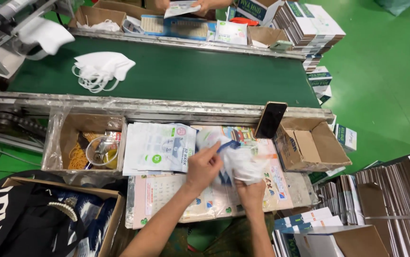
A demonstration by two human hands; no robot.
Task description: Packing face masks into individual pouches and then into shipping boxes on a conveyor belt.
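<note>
While both hands pinch white masks into a pouch, the brown box sits empty.

White face masks are bunched in a crumpled bundle at frame centre, over a printed sheet on the worktable. A clear pouch with blue print is pressed against the bundle's left side, edges partly hidden. Bundle gripped from below by right hand, pouch pinched by left hand.
</note>
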